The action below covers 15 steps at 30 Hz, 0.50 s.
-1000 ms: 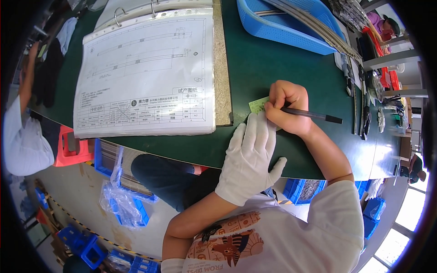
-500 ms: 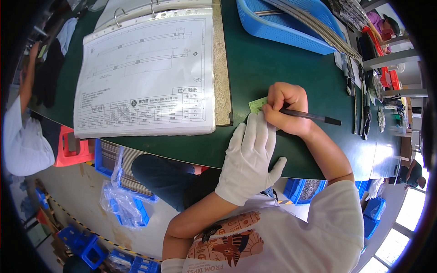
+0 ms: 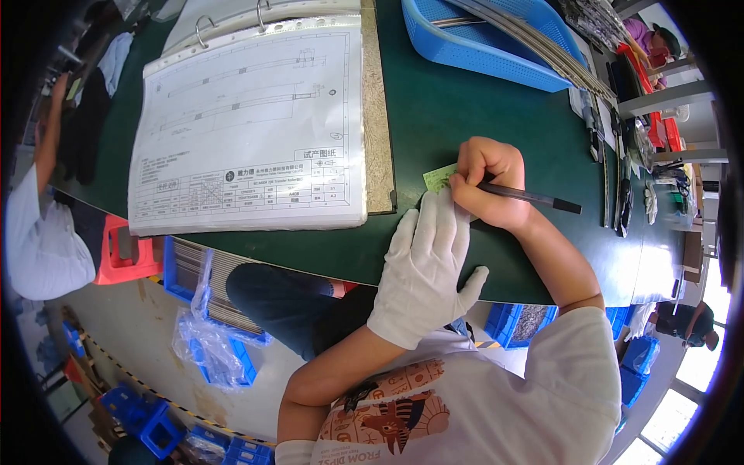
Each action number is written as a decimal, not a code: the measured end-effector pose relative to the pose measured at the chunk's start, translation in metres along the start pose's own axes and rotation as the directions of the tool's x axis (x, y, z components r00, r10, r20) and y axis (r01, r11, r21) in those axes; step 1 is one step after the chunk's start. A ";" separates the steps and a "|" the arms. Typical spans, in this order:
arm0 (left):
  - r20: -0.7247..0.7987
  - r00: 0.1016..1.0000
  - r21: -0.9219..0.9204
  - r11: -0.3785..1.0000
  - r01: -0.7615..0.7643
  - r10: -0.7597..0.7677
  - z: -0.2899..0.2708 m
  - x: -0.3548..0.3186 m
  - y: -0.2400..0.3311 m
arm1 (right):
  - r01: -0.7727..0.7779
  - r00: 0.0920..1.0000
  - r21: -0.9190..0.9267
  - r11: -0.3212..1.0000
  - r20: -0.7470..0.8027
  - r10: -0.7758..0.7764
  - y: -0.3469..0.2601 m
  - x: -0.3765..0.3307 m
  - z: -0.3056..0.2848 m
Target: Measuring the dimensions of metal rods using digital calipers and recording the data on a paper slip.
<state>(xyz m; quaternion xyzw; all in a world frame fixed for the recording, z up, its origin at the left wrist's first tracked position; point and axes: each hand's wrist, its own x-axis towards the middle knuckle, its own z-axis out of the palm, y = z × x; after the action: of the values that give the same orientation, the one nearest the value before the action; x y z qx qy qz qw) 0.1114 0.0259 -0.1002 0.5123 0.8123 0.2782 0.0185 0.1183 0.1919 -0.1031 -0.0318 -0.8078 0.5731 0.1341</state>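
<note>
My bare right hand (image 3: pixel 490 184) is closed round a dark pen (image 3: pixel 535 198), its tip end hidden behind the fingers. Under that hand lies a small green slip of paper (image 3: pixel 436 177), partly covered by the fingers. In a white glove, my left hand (image 3: pixel 426 260) rests flat on the green table (image 3: pixel 310 252), fingers stretched out and thumb apart. Its fingertips touch the slip's near edge, beside the writing hand. To the left, a ring binder (image 3: pixel 380 124) lies open with a technical drawing (image 3: pixel 248 147) in a clear sleeve.
A blue plastic basket (image 3: pixel 488 66) with long metal rods (image 3: pixel 535 43) stands at the far right. Hand tools (image 3: pixel 620 170) lie along the right side. Below the table are blue crates (image 3: pixel 515 322) and a red stool (image 3: pixel 120 252). Another person (image 3: pixel 46 225) sits at the left.
Both my hands stay almost still, the right one shifting very slightly with the pen. A distant person at the far right has moved a little.
</note>
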 end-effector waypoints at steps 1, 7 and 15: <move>-0.001 1.000 0.001 1.000 -0.001 0.001 0.000 0.000 0.000 | 0.000 1.000 0.000 1.000 -0.001 0.000 0.001 0.000 0.000; 0.002 1.000 -0.009 1.000 0.001 -0.001 0.001 0.002 0.002 | 0.010 1.000 -0.045 0.999 0.022 -0.009 0.000 -0.001 -0.004; 0.013 1.000 -0.030 0.999 0.027 -0.026 -0.005 0.003 -0.003 | 0.004 1.000 0.101 0.995 -0.025 -0.002 0.003 0.007 0.004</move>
<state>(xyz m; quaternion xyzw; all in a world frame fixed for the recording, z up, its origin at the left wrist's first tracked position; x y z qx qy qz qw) 0.1059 0.0257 -0.0968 0.5029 0.8146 0.2869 0.0351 0.1100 0.1909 -0.1054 -0.0308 -0.7761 0.6127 0.1463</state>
